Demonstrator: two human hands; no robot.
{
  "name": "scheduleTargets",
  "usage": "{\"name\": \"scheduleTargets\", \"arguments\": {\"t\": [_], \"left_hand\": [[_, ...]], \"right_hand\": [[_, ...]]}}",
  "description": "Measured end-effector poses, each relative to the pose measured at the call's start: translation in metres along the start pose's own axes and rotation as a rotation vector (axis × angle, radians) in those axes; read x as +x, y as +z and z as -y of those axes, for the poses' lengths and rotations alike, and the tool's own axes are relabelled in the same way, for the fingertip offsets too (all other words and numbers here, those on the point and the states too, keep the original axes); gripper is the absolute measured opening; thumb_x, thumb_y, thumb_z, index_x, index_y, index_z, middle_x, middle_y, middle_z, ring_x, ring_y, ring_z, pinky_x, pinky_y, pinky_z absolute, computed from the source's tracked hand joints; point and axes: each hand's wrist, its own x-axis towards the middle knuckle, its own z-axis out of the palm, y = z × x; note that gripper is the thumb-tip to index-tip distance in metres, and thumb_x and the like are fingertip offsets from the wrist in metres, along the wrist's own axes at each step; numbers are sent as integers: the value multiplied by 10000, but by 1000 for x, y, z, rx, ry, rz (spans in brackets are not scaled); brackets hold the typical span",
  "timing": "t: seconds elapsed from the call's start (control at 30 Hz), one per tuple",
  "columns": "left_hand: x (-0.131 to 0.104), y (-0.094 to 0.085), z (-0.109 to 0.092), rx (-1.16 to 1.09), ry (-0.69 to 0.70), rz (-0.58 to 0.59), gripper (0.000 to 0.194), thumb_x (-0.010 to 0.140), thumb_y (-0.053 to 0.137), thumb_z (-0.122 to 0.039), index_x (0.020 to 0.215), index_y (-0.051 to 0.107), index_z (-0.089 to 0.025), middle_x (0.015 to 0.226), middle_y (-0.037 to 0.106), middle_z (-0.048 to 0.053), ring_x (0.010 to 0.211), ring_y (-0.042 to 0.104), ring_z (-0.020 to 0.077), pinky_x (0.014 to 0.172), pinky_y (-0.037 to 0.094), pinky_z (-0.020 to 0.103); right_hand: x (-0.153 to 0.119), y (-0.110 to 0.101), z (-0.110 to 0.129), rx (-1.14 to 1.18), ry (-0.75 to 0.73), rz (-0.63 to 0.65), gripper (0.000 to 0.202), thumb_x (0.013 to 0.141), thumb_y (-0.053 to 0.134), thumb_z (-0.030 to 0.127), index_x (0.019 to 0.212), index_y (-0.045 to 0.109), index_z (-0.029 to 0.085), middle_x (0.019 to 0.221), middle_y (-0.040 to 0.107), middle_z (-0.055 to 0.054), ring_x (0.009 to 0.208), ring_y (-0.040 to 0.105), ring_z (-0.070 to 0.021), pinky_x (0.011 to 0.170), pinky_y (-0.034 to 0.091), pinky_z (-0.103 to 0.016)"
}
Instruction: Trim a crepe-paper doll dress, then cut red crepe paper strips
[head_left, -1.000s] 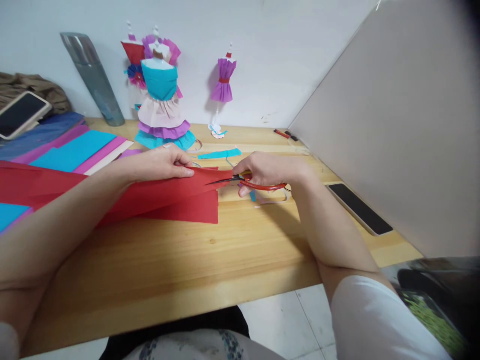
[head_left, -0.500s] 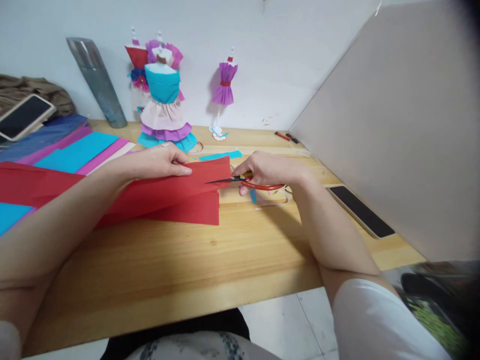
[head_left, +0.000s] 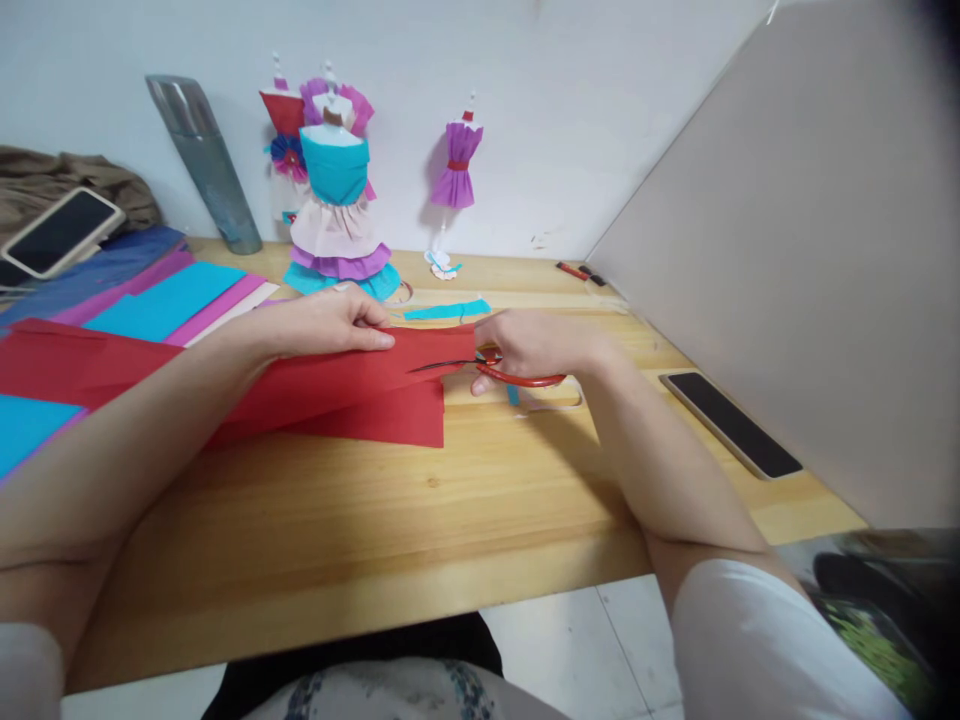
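Observation:
A long red sheet (head_left: 322, 385) lies across the left half of the wooden table, its right end raised a little. My left hand (head_left: 337, 322) pinches its upper edge, thumb on top. In my right hand (head_left: 525, 345) are red-handled scissors (head_left: 525, 379), their dark blades at the sheet's right end and pointing left across the red surface. A lower red layer sticks out beneath, towards me. Beyond my hands lies a narrow blue strip (head_left: 448, 310).
Behind stand dressed mannequins (head_left: 335, 175), a smaller purple-dressed one (head_left: 457, 165) and a grey bottle (head_left: 214, 175). Coloured sheets (head_left: 169, 303) and a phone (head_left: 64, 232) are at left. Another phone (head_left: 731, 424) lies right, near a partition (head_left: 787, 250).
The scissor blades have closed further at the red sheet's end, and the sheet's upper right corner has dropped slightly. The whole view has shifted a little.

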Motion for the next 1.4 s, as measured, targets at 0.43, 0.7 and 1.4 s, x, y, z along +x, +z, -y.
{"name": "scheduleTargets", "arguments": {"t": [0.43, 0.7, 1.4], "left_hand": [[-3, -1, -3, -35, -7, 34, 327, 809, 581, -488, 761, 662, -174, 695, 535, 20, 636, 448, 144, 592, 330, 260], [-3, -1, 0, -17, -13, 34, 360, 813, 575, -522, 781, 679, -179, 727, 573, 24, 653, 476, 150, 601, 350, 253], [-5, -18, 21, -20, -50, 128, 385, 772, 676, -508, 923, 775, -168, 902, 779, 55, 795, 667, 203, 662, 396, 238]], "right_hand": [[4, 1, 8, 74, 78, -6, 273, 867, 773, 408, 902, 746, 139, 699, 605, -19, 658, 464, -145, 647, 302, -285], [5, 2, 7, 62, 81, -28, 335, 870, 748, 451, 712, 644, 174, 584, 463, 26, 604, 364, -129, 616, 270, -296], [7, 1, 13, 62, 43, -2, 320, 891, 732, 509, 874, 732, 189, 899, 729, -82, 783, 603, -207, 691, 356, -310]]}}
